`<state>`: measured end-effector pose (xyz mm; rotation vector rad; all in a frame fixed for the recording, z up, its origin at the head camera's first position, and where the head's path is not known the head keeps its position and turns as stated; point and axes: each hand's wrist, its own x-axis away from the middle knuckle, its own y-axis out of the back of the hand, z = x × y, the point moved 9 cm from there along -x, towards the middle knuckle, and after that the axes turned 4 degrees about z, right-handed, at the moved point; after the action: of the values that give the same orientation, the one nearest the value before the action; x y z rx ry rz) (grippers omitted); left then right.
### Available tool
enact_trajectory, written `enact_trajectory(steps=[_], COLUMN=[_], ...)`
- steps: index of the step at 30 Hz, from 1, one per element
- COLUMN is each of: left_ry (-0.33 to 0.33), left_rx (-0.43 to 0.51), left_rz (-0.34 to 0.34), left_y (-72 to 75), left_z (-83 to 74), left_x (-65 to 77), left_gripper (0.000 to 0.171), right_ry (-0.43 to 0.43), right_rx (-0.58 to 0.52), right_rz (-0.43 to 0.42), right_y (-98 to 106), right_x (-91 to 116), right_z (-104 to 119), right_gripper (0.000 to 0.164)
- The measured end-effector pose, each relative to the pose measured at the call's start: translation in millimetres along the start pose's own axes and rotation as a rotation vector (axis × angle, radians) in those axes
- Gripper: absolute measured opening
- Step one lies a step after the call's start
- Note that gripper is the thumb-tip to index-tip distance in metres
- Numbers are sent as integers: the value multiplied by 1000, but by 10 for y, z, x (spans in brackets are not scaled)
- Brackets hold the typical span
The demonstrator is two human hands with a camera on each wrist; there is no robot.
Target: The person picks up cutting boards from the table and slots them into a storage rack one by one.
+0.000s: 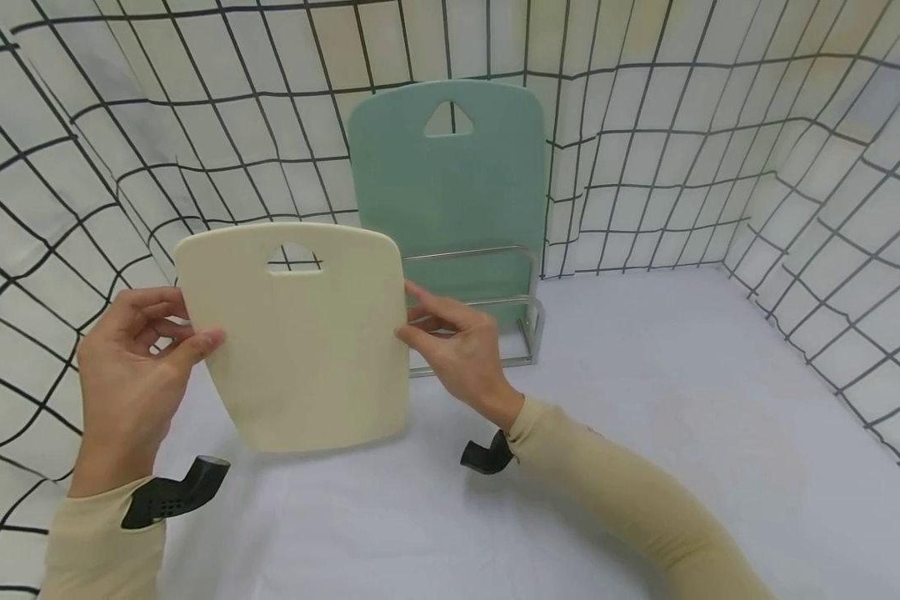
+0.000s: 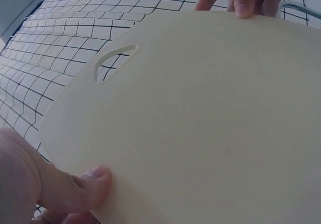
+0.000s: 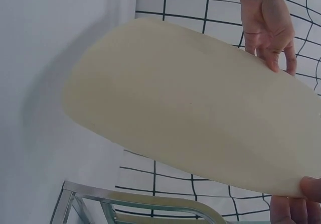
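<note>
A cream cutting board (image 1: 307,358) with a cut-out handle hole near its top stands upright between both hands, in front of the rack. My left hand (image 1: 131,367) pinches its left edge, thumb on the near face and fingers behind. On the opposite edge, my right hand (image 1: 457,342) pinches the board between thumb and fingers. The left wrist view shows the left thumb (image 2: 90,186) pressed on the board's face. Behind, a green cutting board (image 1: 450,183) with a similar hole stands in a metal wire rack (image 1: 536,321), partly hidden by the cream board.
White cloth (image 1: 645,375) covers the work surface. A white cloth backdrop with black grid lines (image 1: 645,167) rises behind and at both sides. Black wrist devices (image 1: 176,496) sit on both beige sleeves (image 1: 630,500).
</note>
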<state>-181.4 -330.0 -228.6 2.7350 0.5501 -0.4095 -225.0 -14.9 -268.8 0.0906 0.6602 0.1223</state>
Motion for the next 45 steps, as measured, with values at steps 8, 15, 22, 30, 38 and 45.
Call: enact_trajectory(steps=[8,15,22,30,38,45], left_ry=[-3,-27,-30,-52,-88,-85], left_rx=[-26,-63,-122,-129,-93,-83], left_rz=[-4,-5,-15,-18,-30,-35], left_y=[10,27,44,71,106,128], left_z=[-38,-95,-103,-127,-158,-165], left_x=[-22,-45,-62,-90,-136,-171], left_gripper=[52,50,51,49,49,47], right_ry=[4,8,22,31,42,53], right_rx=[35,3,4,-2,-3,21], right_rz=[6,3,-8,-14,-18,-15], right_y=[-7,-28,-36,-53,-73,-90], right_x=[-54,-105,-146,-200,-257,-301], right_z=[19,37,58,32,37,61], right_gripper=[50,50,50,50,50,50])
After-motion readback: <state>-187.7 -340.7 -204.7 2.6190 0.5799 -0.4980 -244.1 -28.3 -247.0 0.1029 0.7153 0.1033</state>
